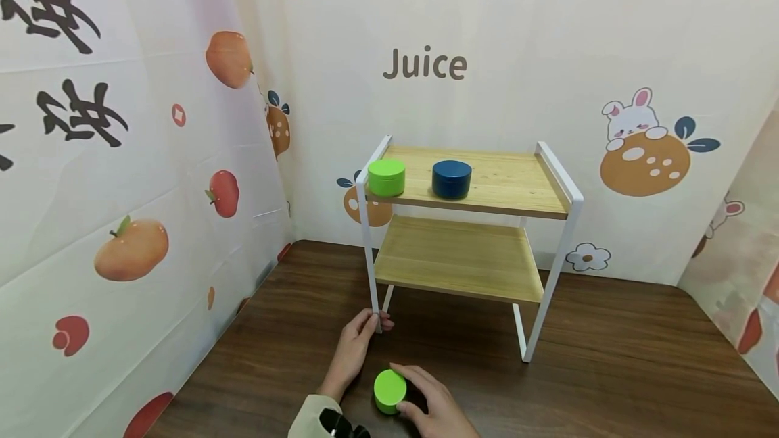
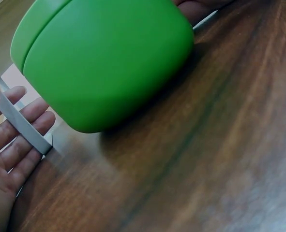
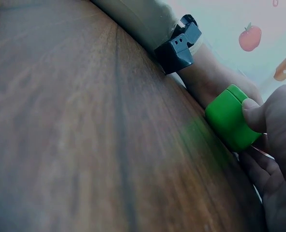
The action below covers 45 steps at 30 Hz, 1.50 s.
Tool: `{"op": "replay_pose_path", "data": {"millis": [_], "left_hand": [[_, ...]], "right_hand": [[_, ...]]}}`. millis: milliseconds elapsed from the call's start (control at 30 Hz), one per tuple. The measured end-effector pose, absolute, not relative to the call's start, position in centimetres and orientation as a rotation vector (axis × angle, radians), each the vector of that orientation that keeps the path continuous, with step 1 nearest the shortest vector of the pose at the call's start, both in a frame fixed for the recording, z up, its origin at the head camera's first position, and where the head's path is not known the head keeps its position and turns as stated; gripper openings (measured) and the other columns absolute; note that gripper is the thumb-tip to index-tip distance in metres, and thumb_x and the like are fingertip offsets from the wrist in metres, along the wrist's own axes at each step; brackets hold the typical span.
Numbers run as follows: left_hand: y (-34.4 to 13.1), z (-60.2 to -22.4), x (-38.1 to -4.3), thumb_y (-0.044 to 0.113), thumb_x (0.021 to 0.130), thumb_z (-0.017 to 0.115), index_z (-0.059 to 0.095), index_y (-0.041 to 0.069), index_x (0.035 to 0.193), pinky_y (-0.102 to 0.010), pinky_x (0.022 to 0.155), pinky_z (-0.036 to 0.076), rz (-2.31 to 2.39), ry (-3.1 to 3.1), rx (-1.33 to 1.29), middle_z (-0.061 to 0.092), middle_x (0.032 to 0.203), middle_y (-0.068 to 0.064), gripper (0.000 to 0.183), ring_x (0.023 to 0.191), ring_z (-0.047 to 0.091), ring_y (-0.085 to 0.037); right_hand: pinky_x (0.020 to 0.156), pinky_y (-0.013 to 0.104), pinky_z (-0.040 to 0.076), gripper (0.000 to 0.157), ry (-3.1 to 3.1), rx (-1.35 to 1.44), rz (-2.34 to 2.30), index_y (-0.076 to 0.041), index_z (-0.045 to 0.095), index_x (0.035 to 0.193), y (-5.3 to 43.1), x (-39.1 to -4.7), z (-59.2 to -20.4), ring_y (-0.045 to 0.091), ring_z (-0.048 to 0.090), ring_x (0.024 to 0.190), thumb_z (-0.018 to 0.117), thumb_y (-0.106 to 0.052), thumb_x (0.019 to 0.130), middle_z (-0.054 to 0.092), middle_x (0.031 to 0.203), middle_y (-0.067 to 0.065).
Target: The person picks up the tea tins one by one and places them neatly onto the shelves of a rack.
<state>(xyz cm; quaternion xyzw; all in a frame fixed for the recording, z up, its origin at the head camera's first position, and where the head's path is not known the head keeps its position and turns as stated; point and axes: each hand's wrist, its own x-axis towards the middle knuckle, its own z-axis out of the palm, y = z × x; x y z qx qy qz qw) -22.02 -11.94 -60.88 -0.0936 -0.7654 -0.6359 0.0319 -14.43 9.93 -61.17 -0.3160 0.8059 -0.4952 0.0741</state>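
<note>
Nearest, the right hand (image 1: 435,401) has its thumb and fingers clamped on the sides of the lower green container (image 1: 389,389), which sits on the dark table (image 1: 584,370) just right of the left forearm. The thumb lies near the lid seam; a hold with thumb and fingers opposed below that seam would probably be surer, keeping the 2 parts together and the container level.

Just beyond, the left hand (image 1: 353,350) pinches the foot of the near left leg (image 1: 369,255), thumb on 1 side, fingers behind. A light, steady hold there should serve best, since a tug could jar the rack (image 1: 556,269).

Farther off, its upper shelf (image 1: 505,178) carries 2 containers: the upper green container (image 1: 386,178) at the left end and the blue container (image 1: 452,180) to its right.
</note>
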Motion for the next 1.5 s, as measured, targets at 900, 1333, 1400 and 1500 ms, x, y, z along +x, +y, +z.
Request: {"op": "replay_pose_path", "data": {"millis": [900,1333,1400,1500], "left_hand": [[-11.81,-60.94,-22.17,0.041,0.114,0.045,0.069,0.005,0.127,-0.024,0.105,0.047,-1.948,-2.356,-0.289,0.076,0.117,-0.011,0.046,0.117,0.07,-0.026],[-11.71,-60.94,-22.3,0.039,0.114,0.046,0.069,0.005,0.124,-0.023,0.104,0.048,-1.952,-2.341,-0.291,0.076,0.116,-0.011,0.042,0.115,0.071,-0.024],[-11.77,-60.99,-22.24,0.039,0.114,0.046,0.069,0.004,0.124,-0.023,0.104,0.048,-1.95,-2.341,-0.287,0.076,0.116,-0.011,0.043,0.114,0.071,-0.024],[-11.81,-60.99,-22.22,0.04,0.114,0.046,0.069,0.003,0.125,-0.024,0.104,0.048,-1.94,-2.346,-0.284,0.076,0.116,-0.01,0.045,0.115,0.071,-0.024]], "right_hand": [[0.11,0.031,0.049,0.056,2.445,-0.941,-1.512,-0.016,0.053,0.153,10.1,-14.48,-61.21,0.018,0.057,0.139,0.064,-0.043,0.105,0.06,0.148,0.006],[0.109,0.028,0.049,0.056,2.422,-0.957,-1.548,-0.015,0.054,0.153,10.29,-14.36,-61.12,0.016,0.057,0.137,0.063,-0.043,0.105,0.061,0.147,0.007],[0.11,0.028,0.048,0.056,2.4,-0.948,-1.563,-0.016,0.054,0.153,10.27,-14.32,-61.16,0.016,0.056,0.138,0.064,-0.042,0.105,0.061,0.148,0.007],[0.11,0.027,0.047,0.056,2.387,-0.927,-1.567,-0.017,0.054,0.153,10.22,-14.31,-61.19,0.015,0.055,0.139,0.065,-0.042,0.104,0.06,0.148,0.006]]}}
